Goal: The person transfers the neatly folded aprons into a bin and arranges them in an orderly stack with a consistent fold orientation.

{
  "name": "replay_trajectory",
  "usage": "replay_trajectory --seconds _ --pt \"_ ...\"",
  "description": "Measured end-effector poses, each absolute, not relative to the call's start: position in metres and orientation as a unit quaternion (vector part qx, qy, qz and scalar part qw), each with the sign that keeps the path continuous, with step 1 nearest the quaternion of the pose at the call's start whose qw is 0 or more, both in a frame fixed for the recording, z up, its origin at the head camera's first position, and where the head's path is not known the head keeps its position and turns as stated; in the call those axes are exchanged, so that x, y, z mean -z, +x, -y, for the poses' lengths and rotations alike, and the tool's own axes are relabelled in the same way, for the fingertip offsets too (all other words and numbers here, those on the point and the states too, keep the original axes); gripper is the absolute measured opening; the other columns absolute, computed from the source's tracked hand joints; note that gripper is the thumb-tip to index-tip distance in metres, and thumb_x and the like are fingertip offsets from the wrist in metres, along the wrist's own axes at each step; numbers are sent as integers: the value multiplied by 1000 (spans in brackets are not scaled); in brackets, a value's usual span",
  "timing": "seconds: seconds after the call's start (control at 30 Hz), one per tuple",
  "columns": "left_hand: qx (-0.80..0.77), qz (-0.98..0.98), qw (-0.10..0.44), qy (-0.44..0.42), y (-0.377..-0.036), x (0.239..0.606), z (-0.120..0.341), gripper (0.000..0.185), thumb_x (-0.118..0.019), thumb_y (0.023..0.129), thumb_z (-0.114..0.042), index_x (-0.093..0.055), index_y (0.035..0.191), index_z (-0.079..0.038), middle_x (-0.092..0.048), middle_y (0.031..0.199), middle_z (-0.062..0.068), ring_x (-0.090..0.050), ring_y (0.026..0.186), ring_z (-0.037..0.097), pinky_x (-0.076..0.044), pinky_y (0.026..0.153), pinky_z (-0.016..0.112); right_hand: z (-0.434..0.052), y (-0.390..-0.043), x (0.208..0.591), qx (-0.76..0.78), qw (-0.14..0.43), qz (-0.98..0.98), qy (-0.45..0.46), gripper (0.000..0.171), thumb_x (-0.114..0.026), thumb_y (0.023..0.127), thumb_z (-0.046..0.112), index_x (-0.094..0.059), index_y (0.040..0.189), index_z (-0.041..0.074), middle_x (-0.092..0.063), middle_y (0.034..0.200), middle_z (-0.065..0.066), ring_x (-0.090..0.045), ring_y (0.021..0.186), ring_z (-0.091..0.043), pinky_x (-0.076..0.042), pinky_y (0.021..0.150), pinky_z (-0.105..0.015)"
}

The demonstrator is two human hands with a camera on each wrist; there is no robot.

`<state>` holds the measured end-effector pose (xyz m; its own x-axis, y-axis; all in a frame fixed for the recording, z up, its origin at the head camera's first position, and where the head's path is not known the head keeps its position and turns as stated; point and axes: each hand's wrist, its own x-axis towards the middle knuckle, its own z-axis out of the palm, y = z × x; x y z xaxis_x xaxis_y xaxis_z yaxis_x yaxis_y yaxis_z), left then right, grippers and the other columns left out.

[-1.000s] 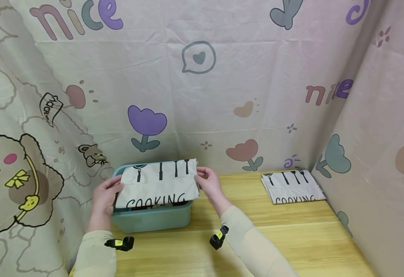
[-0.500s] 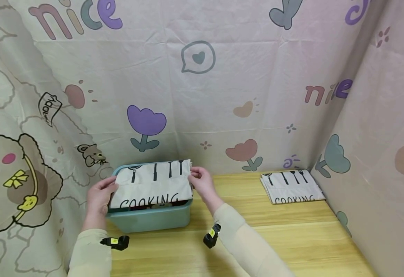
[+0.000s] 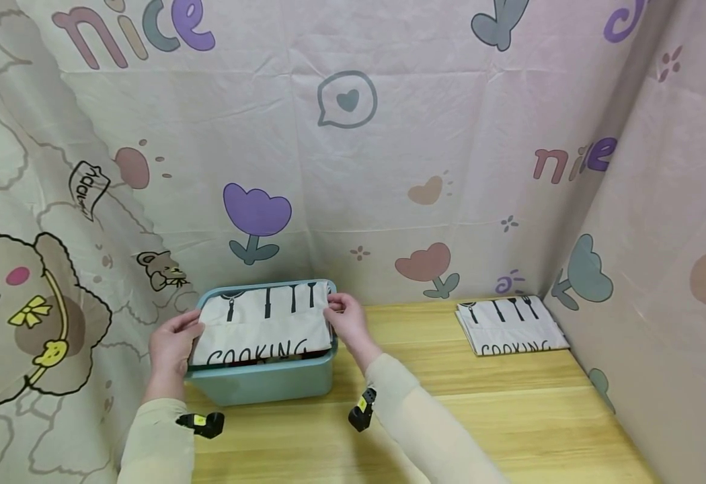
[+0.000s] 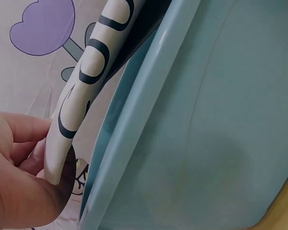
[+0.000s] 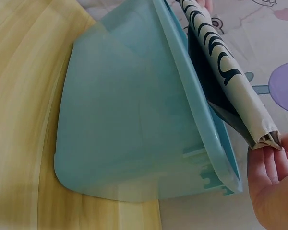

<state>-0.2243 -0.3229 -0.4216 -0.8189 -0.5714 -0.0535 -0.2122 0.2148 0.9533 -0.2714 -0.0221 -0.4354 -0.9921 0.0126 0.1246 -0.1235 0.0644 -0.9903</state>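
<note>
A folded white cloth (image 3: pixel 262 326) with black utensil prints and the word COOKING lies across the mouth of a blue-green plastic bin (image 3: pixel 268 384). My left hand (image 3: pixel 171 346) pinches its left edge, thumb on top and fingers beneath, as the left wrist view shows. At the opposite edge, my right hand (image 3: pixel 349 326) grips the cloth the same way. Seen from the right wrist, the cloth (image 5: pixel 230 76) sits just above the bin's rim (image 5: pixel 197 105), with dark material under it. Most of the bin's inside is hidden by the cloth.
A second folded cloth (image 3: pixel 510 326) with the same print lies at the right on the wooden table (image 3: pixel 425 390). Patterned fabric (image 3: pixel 353 188) hangs behind and on both sides, close to the bin's back. Each wrist wears a small black camera (image 3: pixel 362 410).
Both hands have shifted left with the cloth and lowered its right side to the bin's opening. The bin's back right rim now shows. The second cloth has stayed put.
</note>
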Motion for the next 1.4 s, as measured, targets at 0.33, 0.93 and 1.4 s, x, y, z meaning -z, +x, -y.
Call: replay_trajectory --seconds 0.33,0.93,1.4 --pt "548 777 157 267 -228 425 327 39 -65 95 -8 -61 134 -5 -66 119 9 -57 88 1 -47 77 17 27 -275 438 -658 42 751 41 26 -65 86 -3 -66 112 -5 -63 93 -10 -59 84 -19 -54 75 -30" --pt "400 879 146 213 -219 423 329 32 -52 100 -10 -60 125 8 -58 124 31 -53 113 45 -43 92 57 13 -280 432 -453 68 880 125 28 -65 95 10 -65 122 4 -63 109 -8 -62 95 -21 -55 84 -32" --pt "334 923 149 118 -213 418 322 33 -54 98 -11 -59 124 8 -61 115 29 -57 103 42 -46 82 53 -12 -278 434 -404 132 874 235 28 -64 96 13 -66 123 7 -67 109 -4 -63 100 -18 -52 90 -33"
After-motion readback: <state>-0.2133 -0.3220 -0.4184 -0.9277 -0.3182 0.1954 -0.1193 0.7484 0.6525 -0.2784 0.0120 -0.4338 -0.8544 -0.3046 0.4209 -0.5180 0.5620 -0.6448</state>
